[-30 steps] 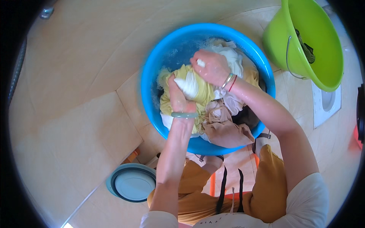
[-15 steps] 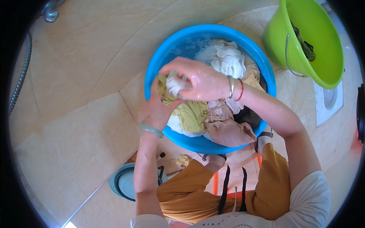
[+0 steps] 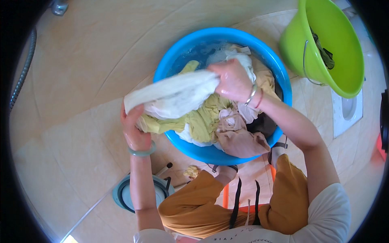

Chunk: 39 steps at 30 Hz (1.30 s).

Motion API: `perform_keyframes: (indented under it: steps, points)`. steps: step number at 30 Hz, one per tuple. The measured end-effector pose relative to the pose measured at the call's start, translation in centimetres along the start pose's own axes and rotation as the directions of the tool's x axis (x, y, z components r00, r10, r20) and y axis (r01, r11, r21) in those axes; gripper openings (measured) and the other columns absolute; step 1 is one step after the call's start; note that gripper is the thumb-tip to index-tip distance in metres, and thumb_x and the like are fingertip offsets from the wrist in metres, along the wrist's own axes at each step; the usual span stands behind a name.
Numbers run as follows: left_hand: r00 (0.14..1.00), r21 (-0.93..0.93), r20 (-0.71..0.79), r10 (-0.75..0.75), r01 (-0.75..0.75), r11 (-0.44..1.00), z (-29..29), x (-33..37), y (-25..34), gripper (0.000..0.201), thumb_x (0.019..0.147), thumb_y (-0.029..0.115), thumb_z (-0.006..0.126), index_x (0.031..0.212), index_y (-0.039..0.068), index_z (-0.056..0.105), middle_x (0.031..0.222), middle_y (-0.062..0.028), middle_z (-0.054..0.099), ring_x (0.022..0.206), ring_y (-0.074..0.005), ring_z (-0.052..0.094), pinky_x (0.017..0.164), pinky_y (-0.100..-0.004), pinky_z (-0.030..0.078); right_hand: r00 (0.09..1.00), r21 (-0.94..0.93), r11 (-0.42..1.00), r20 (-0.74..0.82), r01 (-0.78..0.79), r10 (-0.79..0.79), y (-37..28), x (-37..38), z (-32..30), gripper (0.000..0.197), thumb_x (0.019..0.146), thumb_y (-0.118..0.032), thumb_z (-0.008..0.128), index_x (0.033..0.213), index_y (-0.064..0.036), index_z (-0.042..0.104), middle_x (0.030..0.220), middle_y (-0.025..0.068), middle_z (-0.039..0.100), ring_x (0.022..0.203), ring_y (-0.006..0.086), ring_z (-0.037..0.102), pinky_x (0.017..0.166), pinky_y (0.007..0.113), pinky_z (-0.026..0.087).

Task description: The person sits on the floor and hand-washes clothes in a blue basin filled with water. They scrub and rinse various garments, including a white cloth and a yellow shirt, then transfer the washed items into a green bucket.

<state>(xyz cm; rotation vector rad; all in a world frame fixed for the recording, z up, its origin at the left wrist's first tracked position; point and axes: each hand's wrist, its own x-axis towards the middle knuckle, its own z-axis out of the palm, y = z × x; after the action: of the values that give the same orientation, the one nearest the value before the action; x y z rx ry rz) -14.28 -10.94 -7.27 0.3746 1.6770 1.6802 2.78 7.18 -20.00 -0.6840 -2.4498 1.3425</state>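
Note:
A wet garment with a wide white band (image 3: 174, 92) is stretched between my two hands over the left part of a blue basin (image 3: 202, 157). My left hand (image 3: 135, 125) is closed on its left end, just outside the basin's rim. Over the middle of the basin, my right hand (image 3: 235, 80) grips the other end. Yellow-green cloth (image 3: 200, 121) hangs below the band and runs into the basin; whether both are one piece I cannot tell. Around it lie a pinkish-beige garment (image 3: 243, 141), white cloth (image 3: 242, 60) and dark cloth (image 3: 263, 125). Soapy water (image 3: 190, 54) shows at the far side.
A lime-green bucket (image 3: 298, 52) with dark cloth (image 3: 323, 50) inside stands at the far right, beside a white floor fixture (image 3: 348, 111). A grey-blue folding tub (image 3: 123, 196) sits at the near left. A metal hose (image 3: 24, 69) hangs along the far-left wall.
My hands have moved apart, the left one leftward past the rim, the right one rightward. The bunched white cloth is now drawn out into a long band between them.

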Motion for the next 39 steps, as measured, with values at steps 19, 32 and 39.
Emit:
perform_keyframes:
  steps: [19, 32, 39]
  points:
    - [0.957, 0.978, 0.203, -0.207, -0.207, 0.003, 5.8, 6.5, -16.0, 0.116, 0.063, 0.054, 0.079, 0.152, 0.025, 0.010, 0.157, -0.0143, -0.002, 0.144, -0.0397, 0.004, 0.103, -0.0667, 0.024, 0.998, -0.582, 0.813, 0.053, 0.017, 0.018, 5.5, 2.9, 5.3, 0.058, 0.072, -0.032, 0.070, 0.124, -0.0137, 0.051, 0.108, 0.0076, 0.056, 0.101, 0.0259, 0.056, 0.085, 0.053, 0.040]
    - [0.954, 0.973, 0.219, -0.207, -0.229, -0.023, 6.3, 9.0, -21.7, 0.086, 0.085, 0.031, 0.061, 0.151, 0.020, 0.007, 0.156, -0.0164, 0.006, 0.141, -0.0413, 0.016, 0.112, -0.0507, 0.025, 0.982, -0.771, 0.617, 0.058, 0.157, -0.179, 13.2, 3.3, 9.9, 0.039, 0.084, -0.013, 0.052, 0.122, -0.0055, 0.051, 0.114, 0.0124, 0.055, 0.108, 0.0304, 0.054, 0.077, 0.047, 0.050]
    - [0.968, 0.947, 0.240, -0.074, -0.217, 0.239, 6.3, 10.3, -23.4, 0.059, 0.087, 0.014, 0.055, 0.142, 0.015, 0.036, 0.147, -0.0144, 0.035, 0.132, -0.0346, 0.036, 0.110, -0.0471, 0.029, 0.975, -0.282, 0.951, 0.139, -0.127, 0.172, 10.8, 5.0, 8.7, 0.031, 0.088, -0.016, 0.053, 0.115, -0.0025, 0.057, 0.114, 0.0189, 0.058, 0.104, 0.0300, 0.058, 0.086, 0.044, 0.048]
